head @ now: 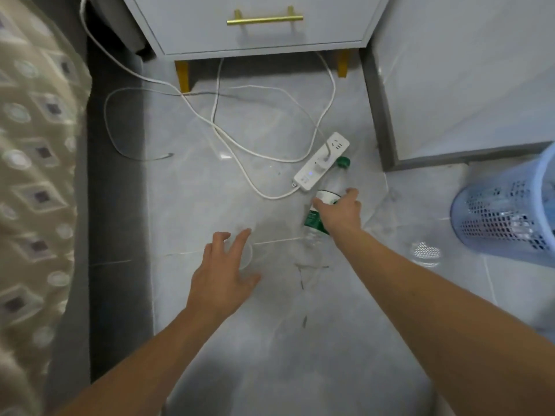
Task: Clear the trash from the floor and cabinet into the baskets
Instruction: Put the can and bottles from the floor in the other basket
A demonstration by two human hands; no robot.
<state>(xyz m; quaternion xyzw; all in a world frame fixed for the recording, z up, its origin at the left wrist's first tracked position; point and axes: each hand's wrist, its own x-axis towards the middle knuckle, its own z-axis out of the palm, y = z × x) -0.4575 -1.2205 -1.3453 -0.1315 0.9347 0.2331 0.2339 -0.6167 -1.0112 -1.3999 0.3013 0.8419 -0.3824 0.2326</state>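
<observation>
Where the floor (210, 187) meets the power strip (322, 161), right hand (341, 213) fingers clamped on green-capped bottle (330, 187), left hand (220, 274) fingers spread apart, blue basket (507, 211) at 3 o'clock.

Pale grey marble-look tiled floor (210, 181), clear green-capped plastic bottle (330, 187) lying beside white power strip (321, 162), blue mesh plastic basket (507, 211) standing right

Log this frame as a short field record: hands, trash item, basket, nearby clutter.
right hand: grips the plastic bottle at its label
left hand: open, fingers spread above the floor, holding nothing
plastic bottle: clear, green cap, lying on the tile beside the power strip
basket: blue mesh, at the right edge
cabinet: drawer shut
</observation>
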